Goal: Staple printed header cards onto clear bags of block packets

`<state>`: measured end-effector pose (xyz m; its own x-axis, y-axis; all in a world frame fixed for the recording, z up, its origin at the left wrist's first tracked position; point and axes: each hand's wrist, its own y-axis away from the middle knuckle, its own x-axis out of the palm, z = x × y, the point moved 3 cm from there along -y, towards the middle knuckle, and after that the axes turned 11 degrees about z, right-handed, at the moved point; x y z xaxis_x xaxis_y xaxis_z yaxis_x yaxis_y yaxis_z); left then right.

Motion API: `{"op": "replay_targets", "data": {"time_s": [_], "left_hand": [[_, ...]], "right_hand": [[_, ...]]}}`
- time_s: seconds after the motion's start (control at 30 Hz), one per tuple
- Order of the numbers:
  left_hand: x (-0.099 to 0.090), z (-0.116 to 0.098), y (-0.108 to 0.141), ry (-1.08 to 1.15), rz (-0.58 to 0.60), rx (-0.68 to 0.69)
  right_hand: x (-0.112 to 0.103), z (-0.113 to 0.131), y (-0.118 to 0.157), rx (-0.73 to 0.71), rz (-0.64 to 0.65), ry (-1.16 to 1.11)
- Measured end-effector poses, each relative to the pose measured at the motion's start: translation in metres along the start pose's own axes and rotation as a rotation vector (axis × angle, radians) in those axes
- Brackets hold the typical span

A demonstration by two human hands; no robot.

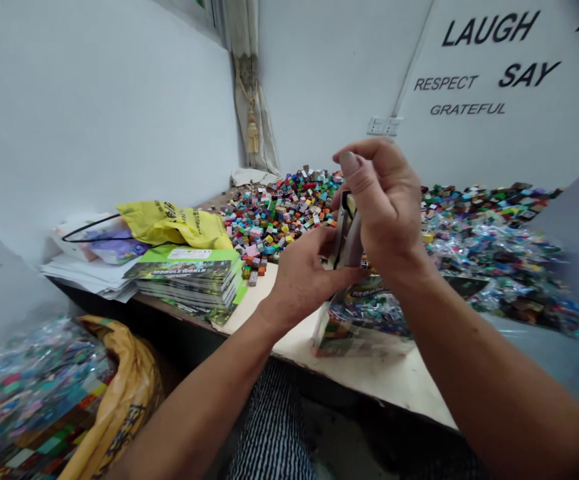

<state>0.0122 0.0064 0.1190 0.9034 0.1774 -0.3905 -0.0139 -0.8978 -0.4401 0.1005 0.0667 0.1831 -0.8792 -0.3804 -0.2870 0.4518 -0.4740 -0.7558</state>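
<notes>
In front of me, above the table edge, both hands meet around a grey and black metal tool [348,233] that looks like a stapler, tilted nearly upright. My left hand [302,277] wraps its lower part, thumb and fingers on opposite sides. My right hand [387,200] is closed at its upper end, thumb raised and fingers curled behind; part of the tool is hidden there. Just below the hands, a clear plastic bag [364,327] of coloured blocks with a printed card stands on the pale tabletop [289,350].
Loose coloured blocks [269,213] are heaped along the back wall. Filled clear bags [499,257] pile up on the right. At left lie a stack of printed booklets [189,280] and a yellow bag [179,225]. An orange sack [124,373] with packed bags stands lower left.
</notes>
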Motion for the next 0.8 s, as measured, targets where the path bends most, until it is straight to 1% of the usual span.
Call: {"op": "replay_targets", "data": {"time_s": [0.07, 0.2, 0.37, 0.43, 0.53, 0.6, 0.67, 0.7, 0.73, 0.8], "left_hand": [[0.000, -0.001, 0.001, -0.045, -0.025, 0.003], [0.001, -0.002, 0.001, -0.091, -0.049, 0.021], [-0.001, -0.002, -0.001, -0.131, 0.007, 0.033], [-0.003, -0.001, -0.001, -0.146, 0.047, 0.021], [-0.006, 0.000, 0.000, -0.111, 0.117, 0.000], [-0.006, 0.000, 0.001, -0.036, 0.176, 0.031], [-0.004, 0.001, 0.005, 0.062, 0.221, 0.068], [-0.003, 0.003, 0.008, 0.113, 0.234, 0.068], [-0.003, 0.006, 0.012, 0.162, 0.240, 0.051], [-0.002, 0.014, 0.020, 0.220, 0.223, 0.000]], "right_hand": [[0.003, 0.000, 0.001, -0.049, -0.035, 0.003], [0.007, -0.002, 0.002, -0.073, -0.075, 0.004], [0.006, -0.001, 0.003, -0.082, -0.101, 0.023], [0.001, 0.001, 0.005, -0.017, -0.050, 0.003], [-0.008, 0.008, 0.015, 0.098, 0.123, -0.046], [-0.013, 0.015, 0.026, 0.119, 0.246, -0.032], [-0.016, 0.021, 0.037, 0.096, 0.286, 0.065], [-0.017, 0.023, 0.042, 0.074, 0.260, 0.135], [-0.017, 0.025, 0.045, 0.044, 0.207, 0.195], [-0.016, 0.024, 0.047, 0.025, 0.092, 0.223]]}}
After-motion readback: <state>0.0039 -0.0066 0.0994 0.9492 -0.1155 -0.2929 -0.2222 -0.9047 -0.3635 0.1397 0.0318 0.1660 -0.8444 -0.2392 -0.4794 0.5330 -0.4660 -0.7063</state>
